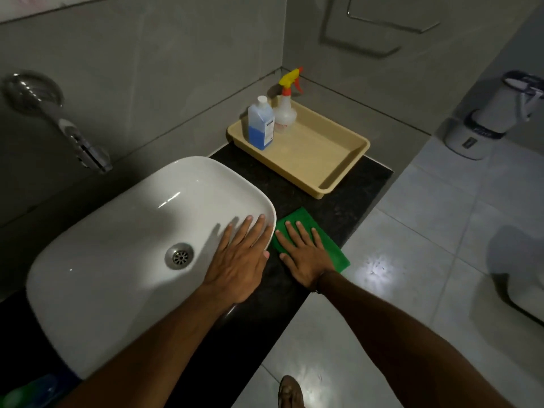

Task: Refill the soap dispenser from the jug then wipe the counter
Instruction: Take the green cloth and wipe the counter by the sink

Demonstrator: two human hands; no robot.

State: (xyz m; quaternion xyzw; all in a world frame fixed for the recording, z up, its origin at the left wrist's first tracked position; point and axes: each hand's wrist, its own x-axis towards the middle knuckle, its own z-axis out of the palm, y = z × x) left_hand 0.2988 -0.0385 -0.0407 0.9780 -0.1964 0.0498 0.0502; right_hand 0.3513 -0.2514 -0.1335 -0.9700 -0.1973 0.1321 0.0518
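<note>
Wiping the counter [323, 195], palms flat, gripping nothing
Right hand [304, 256] pressed the green cloth [295, 217], left hand [241, 260] on the basin [117, 231]; one hard swipe could've sent it off the edge.

Left hand [241, 260]: palm down, fingers straight and slightly spread, laid across the basin [117, 231] rim, thumb outside the rim. Right hand [303, 257]: palm down, fingers straight and spread, pressed flat on the cloth [335, 256]. The hands lie side by side with the thumbs near each other, not touching. Left forearm [164, 343] and right forearm [397, 334] are bare and extended forward.
</note>
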